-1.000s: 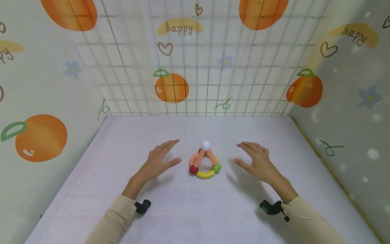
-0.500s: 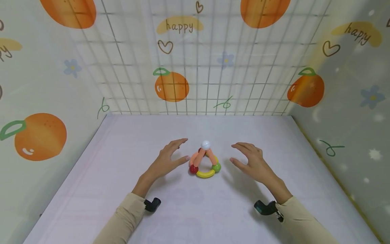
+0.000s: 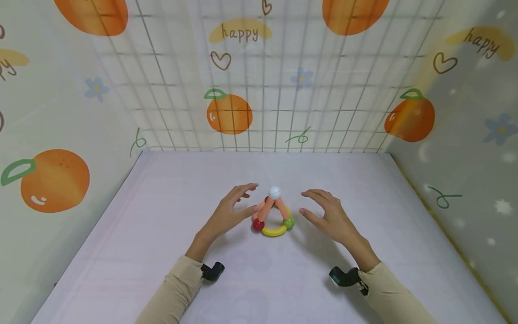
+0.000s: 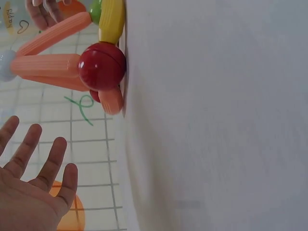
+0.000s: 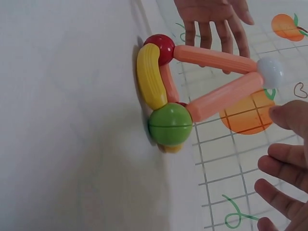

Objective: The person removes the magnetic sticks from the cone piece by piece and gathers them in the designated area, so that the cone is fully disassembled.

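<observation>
On the table [image 3: 267,279] stands a white-topped, pink-legged ball-and-rod pyramid [image 3: 266,210].

Between the left hand [image 3: 228,216] and the right hand [image 3: 332,218] stood one obstacle, the pyramid of rods and balls [image 3: 266,210] — with a narrow gap showing at its right. Open tabletop [image 3: 271,288] lay before and behind it (two black wrist devices [image 3: 213,272] jutted inward nearer the body), up to the back wall [image 3: 267,81].

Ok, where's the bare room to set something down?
Free: pale tabletop between the black wrist cameras, and between the multicoloured ball-and-rod pyramid and white gridded wall. Crowded: around the pyramid, between left hand and right hand.
</observation>
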{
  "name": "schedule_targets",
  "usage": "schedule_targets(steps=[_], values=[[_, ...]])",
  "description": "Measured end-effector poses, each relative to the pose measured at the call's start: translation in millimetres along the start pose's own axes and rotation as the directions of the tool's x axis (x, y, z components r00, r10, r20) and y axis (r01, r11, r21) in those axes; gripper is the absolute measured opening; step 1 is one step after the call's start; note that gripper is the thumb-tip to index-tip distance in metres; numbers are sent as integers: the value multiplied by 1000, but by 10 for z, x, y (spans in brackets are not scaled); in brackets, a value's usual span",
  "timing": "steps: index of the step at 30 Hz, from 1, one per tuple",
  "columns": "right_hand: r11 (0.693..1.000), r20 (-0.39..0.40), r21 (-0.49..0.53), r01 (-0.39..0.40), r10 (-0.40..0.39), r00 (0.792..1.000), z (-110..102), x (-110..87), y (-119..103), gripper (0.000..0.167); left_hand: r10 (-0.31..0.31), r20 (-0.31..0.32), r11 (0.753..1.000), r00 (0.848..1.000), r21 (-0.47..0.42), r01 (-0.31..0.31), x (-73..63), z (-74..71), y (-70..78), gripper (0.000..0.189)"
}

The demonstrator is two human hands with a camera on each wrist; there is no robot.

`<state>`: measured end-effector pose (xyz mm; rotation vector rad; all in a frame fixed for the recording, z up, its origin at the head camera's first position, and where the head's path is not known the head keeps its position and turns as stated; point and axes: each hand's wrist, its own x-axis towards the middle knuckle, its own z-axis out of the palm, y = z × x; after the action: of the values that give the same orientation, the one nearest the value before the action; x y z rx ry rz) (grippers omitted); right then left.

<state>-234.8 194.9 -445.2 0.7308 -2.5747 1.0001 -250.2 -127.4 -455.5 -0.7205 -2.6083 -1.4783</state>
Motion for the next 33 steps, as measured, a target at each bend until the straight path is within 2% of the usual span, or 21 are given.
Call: schedule_targets(steps=[9,17,22,28,33], values=[[999,-6,43,2,-2,1000,58,50,-61,46,44,-2,998,999,-40,-44,77,107,12,61],[997,-14,77,3,-2,1000,107,105,-136,42,30,-15,998,999,-62,-31,125,177,18,58],[994,-34,107,36,-33,999,153,186,-196,42,35,-26,996,999,-82,-37,161,179,-5,57],[985,-43,152,79,-73,996,214,255,-229,43,29,23,987,999,-158,-25,214,180,38,56],[982,-33,169,82,-78,996,252,298,-233,45,32,45,985,998,-170,-24,268,198,84,52]])
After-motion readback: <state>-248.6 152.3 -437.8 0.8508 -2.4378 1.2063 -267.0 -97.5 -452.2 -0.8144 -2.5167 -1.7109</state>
